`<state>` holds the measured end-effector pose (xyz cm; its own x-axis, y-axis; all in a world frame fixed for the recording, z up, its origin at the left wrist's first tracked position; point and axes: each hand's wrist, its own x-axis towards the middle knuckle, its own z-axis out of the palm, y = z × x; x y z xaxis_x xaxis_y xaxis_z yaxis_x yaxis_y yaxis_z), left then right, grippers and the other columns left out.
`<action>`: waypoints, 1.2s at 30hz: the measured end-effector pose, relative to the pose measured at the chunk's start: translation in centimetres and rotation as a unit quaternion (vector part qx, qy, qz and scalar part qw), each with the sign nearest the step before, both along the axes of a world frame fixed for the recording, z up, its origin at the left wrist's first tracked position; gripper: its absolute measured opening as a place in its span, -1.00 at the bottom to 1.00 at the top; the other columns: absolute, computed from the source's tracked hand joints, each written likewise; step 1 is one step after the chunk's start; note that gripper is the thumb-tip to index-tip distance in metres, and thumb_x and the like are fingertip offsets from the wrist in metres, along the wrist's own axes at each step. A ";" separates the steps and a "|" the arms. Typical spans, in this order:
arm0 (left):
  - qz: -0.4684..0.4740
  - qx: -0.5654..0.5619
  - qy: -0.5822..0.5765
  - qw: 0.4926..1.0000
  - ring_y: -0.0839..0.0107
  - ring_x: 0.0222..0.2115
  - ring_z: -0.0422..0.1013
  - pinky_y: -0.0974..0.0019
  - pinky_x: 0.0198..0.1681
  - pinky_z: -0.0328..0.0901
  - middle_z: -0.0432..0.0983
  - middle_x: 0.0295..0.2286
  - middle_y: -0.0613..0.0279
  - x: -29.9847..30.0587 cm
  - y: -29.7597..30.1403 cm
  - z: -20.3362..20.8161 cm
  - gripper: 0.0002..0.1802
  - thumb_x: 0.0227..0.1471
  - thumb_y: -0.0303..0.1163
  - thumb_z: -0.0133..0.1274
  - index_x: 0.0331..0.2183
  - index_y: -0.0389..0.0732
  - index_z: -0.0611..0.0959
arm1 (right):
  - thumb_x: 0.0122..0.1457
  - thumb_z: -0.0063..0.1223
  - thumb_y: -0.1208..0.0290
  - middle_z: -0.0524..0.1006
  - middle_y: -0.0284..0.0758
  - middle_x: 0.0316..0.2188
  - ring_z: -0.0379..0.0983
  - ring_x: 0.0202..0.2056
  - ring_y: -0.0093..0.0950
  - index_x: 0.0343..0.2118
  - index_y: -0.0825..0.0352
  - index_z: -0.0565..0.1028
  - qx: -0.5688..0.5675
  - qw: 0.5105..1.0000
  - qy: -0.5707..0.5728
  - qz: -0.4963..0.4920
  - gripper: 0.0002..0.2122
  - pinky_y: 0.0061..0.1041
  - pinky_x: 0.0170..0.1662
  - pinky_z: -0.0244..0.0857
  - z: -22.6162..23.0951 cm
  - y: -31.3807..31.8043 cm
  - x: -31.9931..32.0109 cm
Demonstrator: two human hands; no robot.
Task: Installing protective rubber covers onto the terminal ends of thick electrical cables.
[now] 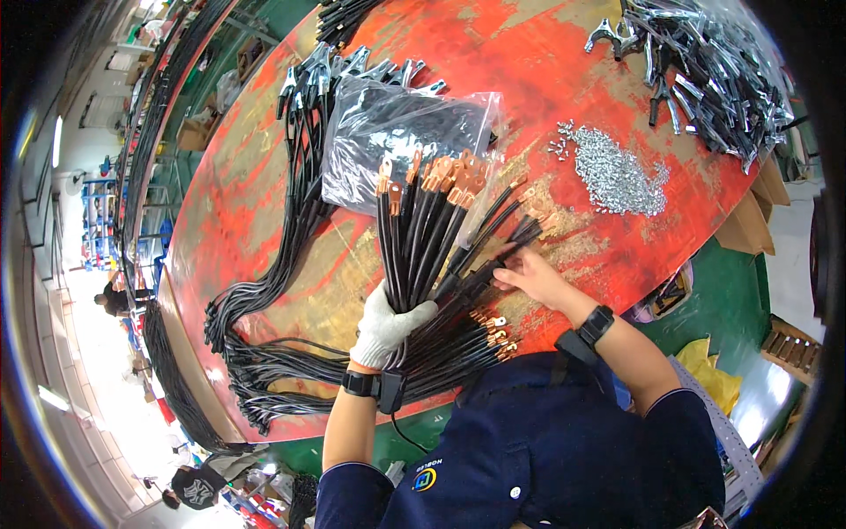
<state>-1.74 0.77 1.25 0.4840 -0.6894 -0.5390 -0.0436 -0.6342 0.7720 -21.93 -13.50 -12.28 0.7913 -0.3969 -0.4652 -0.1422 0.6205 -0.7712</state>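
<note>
Frame centre: white-gloved left hand [392, 328] grips black copper-lugged cables [426, 238]; bare right hand [536, 277] touches slim black cables [481, 277], pinch unconfirmed.

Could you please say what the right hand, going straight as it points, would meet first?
The right hand would probably first meet the cables, which it may already touch; depth is unclear.

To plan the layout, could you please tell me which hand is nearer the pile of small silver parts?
Right: the right hand is below and left of the silver pile in the picture; the left hand is farther left and lower.
</note>
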 end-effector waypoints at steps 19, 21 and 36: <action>0.012 0.002 0.022 1.000 0.54 -0.37 0.45 0.43 -0.23 0.32 0.57 -0.38 0.28 -0.2 -0.2 0.2 -0.60 -0.27 -0.47 0.28 -0.28 -0.26 0.56 | 0.10 0.16 0.25 0.47 -0.38 -0.39 0.40 -0.40 -0.62 -0.20 0.37 0.39 -0.093 0.995 0.007 -0.025 -0.67 -0.61 -0.33 0.31 -1.2 0.4 0.3; 0.010 -0.012 0.015 1.000 0.52 -0.42 0.46 0.44 -0.31 0.34 0.57 -0.40 0.24 -0.1 0.1 -0.2 -0.62 -0.26 -0.49 0.26 -0.29 -0.28 0.55 | 0.08 0.15 0.13 0.48 -0.38 -0.46 0.40 -0.45 -0.60 -0.23 0.40 0.41 -0.122 0.991 0.059 -0.005 -0.60 -0.57 -0.36 0.32 -1.2 0.4 0.7; 0.001 0.001 0.004 1.000 0.52 -0.39 0.47 0.41 -0.26 0.35 0.58 -0.39 0.25 -0.5 -1.0 0.6 -0.63 -0.25 -0.47 0.25 -0.28 -0.27 0.57 | 0.14 0.08 0.22 0.53 -0.33 -0.39 0.47 -0.40 -0.60 -0.01 0.34 0.37 -0.267 0.960 0.067 0.042 -0.59 -0.57 -0.30 0.33 1.0 -1.1 1.3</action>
